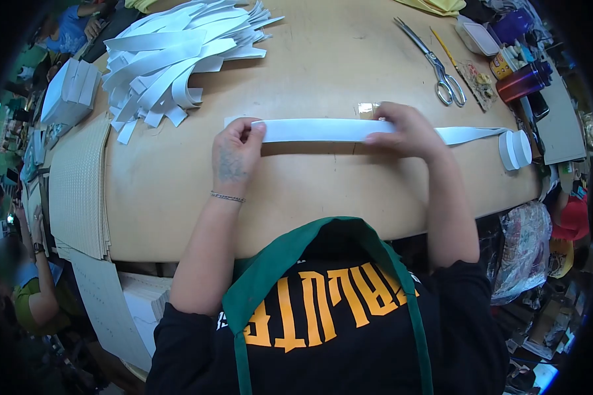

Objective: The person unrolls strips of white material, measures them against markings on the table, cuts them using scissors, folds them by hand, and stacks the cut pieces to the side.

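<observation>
A flat white strip (316, 130), perhaps elastic or webbing, is stretched sideways just above the table. My left hand (239, 145) pinches its left end between thumb and fingers. Farther right, my right hand (405, 131) is closed around the same strip, thumb below and fingers above. Past the right hand the strip runs on, twisting, to a white roll (514, 150) near the table's right edge. A small clear piece of tape (367, 110) lies on the table beside my right fingertips.
A heap of cut white strips (171, 59) covers the back left. Scissors (441, 76) and a yellow pencil (449, 52) lie at the back right, near a dark tumbler (524, 80). Stacked sheets (79, 187) line the left edge. Another person (36, 283) is at far left.
</observation>
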The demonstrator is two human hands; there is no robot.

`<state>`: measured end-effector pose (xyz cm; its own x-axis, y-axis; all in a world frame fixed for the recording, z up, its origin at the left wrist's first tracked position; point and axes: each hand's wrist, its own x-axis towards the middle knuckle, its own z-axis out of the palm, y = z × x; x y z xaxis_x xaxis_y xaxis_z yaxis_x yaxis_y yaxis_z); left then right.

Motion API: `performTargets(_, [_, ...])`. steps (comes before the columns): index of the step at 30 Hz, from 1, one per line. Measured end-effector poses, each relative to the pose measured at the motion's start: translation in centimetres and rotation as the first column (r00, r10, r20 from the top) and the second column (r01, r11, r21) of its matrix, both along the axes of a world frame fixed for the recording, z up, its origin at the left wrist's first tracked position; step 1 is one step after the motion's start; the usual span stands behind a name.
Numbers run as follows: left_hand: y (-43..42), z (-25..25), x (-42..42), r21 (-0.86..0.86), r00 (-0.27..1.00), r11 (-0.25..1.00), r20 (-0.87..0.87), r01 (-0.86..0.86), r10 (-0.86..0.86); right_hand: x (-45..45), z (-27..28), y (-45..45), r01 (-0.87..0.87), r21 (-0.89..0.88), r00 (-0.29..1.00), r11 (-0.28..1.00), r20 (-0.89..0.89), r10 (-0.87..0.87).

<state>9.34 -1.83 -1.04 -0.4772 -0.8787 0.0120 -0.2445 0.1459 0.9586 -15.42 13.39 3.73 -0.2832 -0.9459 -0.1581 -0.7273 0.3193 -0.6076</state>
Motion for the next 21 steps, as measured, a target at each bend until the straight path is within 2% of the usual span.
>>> performTargets(3, [-0.4,-0.4,0.4,0.027,0.999,0.998,0.007,-0.052,0.052,-5.2,-1.0,2.9,0.095,0.030,0.995,0.995,-0.034,-0.094])
performTargets(4, [-0.4,-0.5,0.4,0.026,0.998,0.998,0.026,-0.054,0.054,-6.4,-1.1,3.4,0.173,0.059,0.984,0.983,0.023,-0.174])
performTargets(6, [-0.3,-0.6,0.1,0.004,0.998,0.999,0.055,-0.041,0.040,-8.0,-0.6,3.9,0.269,0.121,0.963,0.955,-0.063,-0.263])
performTargets(9, [0.1,-0.7,-0.2,-0.026,0.996,0.999,0.081,-0.021,0.023,-7.9,0.0,2.8,0.260,0.218,0.951,0.941,-0.225,-0.211])
performTargets(12, [-0.1,-1.0,-0.1,0.007,0.997,0.998,0.048,-0.056,0.056,-4.4,-0.8,0.9,0.037,-0.129,0.870,0.991,-0.485,-0.095])
performTargets(14, [-0.2,-1.1,0.0,0.045,0.998,0.998,-0.020,-0.053,0.054,0.7,-1.5,-2.6,-0.232,-0.406,0.937,0.884,-0.337,0.091])
performTargets(16, [-0.2,-0.7,0.0,0.139,0.997,0.990,-0.074,-0.026,0.037,6.5,-2.6,-5.6,-0.343,-0.546,0.939,0.765,-0.204,0.275])
performTargets(18, [-0.2,0.5,0.0,0.224,0.995,0.974,-0.094,-0.020,0.042,9.6,-3.8,-7.6,-0.337,-0.590,0.939,0.734,-0.156,0.306])
performTargets(19, [-0.1,1.5,0.0,0.266,0.994,0.963,-0.088,-0.031,0.057,10.0,-4.1,-8.1,-0.311,-0.587,0.939,0.747,-0.069,0.337])
performTargets(21, [-0.2,1.9,0.2,0.340,0.990,0.940,-0.123,-0.019,0.065,10.5,-4.5,-8.3,-0.263,-0.633,0.955,0.728,-0.063,0.290])
